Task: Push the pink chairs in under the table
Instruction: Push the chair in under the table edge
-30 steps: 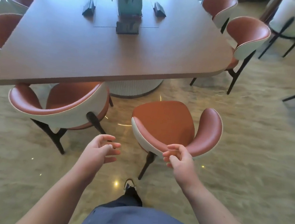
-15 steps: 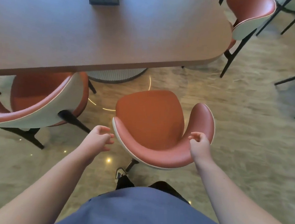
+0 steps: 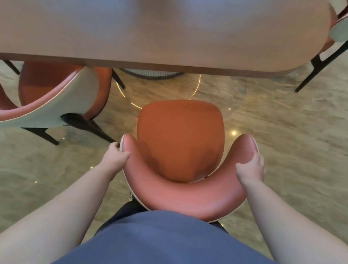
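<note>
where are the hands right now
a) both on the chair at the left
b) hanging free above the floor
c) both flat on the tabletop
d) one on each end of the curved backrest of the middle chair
d: the left hand grips the left tip of the backrest and the right hand the right tip of the middle chair, whose seat sits clear of the table edge.

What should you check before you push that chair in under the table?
1. Left hand gripping the chair backrest end: ok.
2. Right hand gripping the other end: ok.
3. Chair faces the table edge squarely: ok.
4. Floor between seat and table free of things: ok.
5. Neighbouring chair on the left stands apart from this one: ok, though its leg is close.
6. Room under the table beside the round base: cannot tell.
</note>
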`<control>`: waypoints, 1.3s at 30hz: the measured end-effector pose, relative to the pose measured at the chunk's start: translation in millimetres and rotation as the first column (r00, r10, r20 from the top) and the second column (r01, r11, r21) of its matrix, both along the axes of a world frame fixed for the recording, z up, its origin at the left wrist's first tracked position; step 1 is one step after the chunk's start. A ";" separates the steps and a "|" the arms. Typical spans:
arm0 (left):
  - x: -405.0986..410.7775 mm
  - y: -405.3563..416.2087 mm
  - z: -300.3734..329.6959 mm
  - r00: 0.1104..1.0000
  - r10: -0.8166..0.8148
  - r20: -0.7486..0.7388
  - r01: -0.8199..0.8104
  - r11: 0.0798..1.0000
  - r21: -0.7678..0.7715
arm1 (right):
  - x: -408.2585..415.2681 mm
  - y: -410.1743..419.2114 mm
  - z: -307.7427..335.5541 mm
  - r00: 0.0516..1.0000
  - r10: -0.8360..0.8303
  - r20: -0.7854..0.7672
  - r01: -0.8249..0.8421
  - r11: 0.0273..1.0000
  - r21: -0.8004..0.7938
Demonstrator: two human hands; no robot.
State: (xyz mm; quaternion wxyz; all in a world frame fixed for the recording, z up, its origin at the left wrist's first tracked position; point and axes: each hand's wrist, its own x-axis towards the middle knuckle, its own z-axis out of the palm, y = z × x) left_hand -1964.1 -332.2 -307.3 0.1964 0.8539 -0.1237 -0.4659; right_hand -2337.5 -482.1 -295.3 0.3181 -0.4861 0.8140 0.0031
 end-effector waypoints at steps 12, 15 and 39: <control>-25.4 1.8 -59.5 0.937 0.347 -0.029 -0.340 0.930 0.139 | -47.6 -49.0 -60.1 0.986 -0.169 -0.011 0.167 0.955 0.245; -24.4 3.6 -65.9 0.932 0.361 -0.017 -0.357 0.927 0.115 | -54.0 -50.4 -66.2 0.981 -0.193 0.018 0.182 0.950 0.253; -4.4 -44.1 -44.8 0.937 0.329 0.120 -0.320 0.943 -0.088 | -48.6 -82.6 -57.3 0.971 -0.154 0.181 0.154 0.988 0.017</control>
